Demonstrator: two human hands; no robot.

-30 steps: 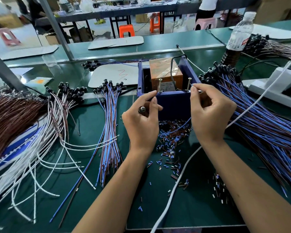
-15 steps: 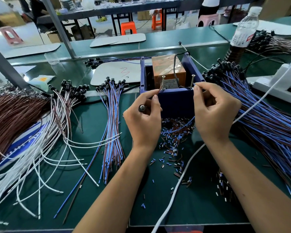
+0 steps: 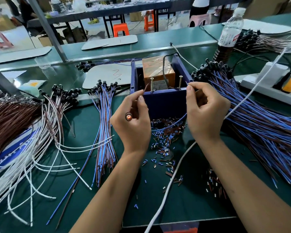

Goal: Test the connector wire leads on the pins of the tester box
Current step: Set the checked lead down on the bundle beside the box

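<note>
While both hands pinch wire leads, the connector's lamp glows in the left grip.
Left hand [image 3: 133,121] holds the lit connector [image 3: 128,117] and a brown lead [image 3: 145,89] near the left screw pin [image 3: 151,84]; right hand [image 3: 206,113] pinches the blue lead [image 3: 173,123] by the right screw pin [image 3: 180,82] of the blue tester box [image 3: 165,103] on the green worktop [image 3: 191,199].

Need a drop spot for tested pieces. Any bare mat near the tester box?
Bare mat between the white cord and right forearm; another strip between the blue bundle and left forearm. Crowded: insulation scraps before the tester box, wire piles on the right.
</note>
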